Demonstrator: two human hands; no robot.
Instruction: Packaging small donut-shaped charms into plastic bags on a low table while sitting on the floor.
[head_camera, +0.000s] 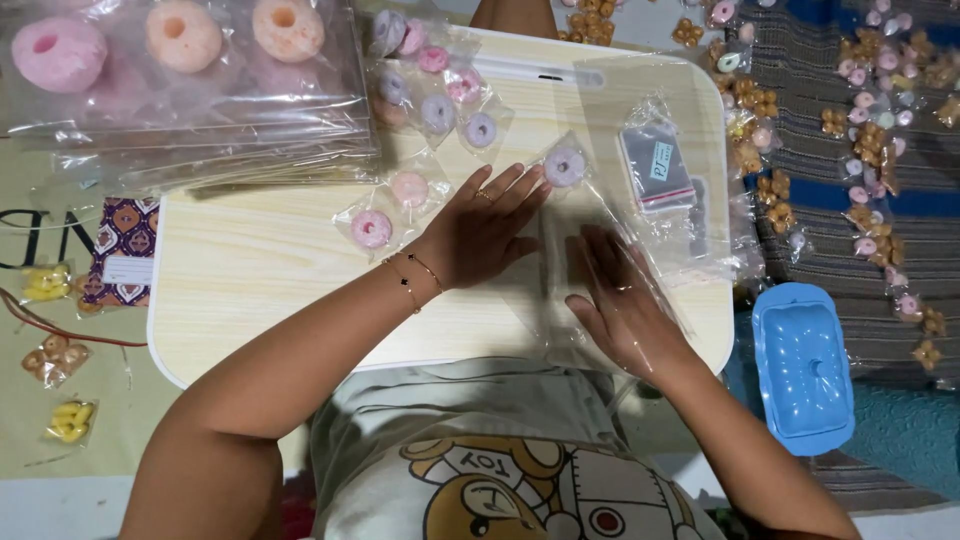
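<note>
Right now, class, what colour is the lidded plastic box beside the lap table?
Light blue; the plastic box shows best in the head view.

One light wooden lap table (260, 270), one blue plastic lidded box (803, 367), three large ring-shaped toys in clear bags (183, 35) top left, about nine small bagged ring charms (437, 112) on the table, one stack of small zip bags (655, 167), two hands flat on it.

Bright, even light from above; soft shadows under the hands on the pale surface (250, 270), glare on the clear plastic bags (200, 110), edges slightly bent and soft
</note>
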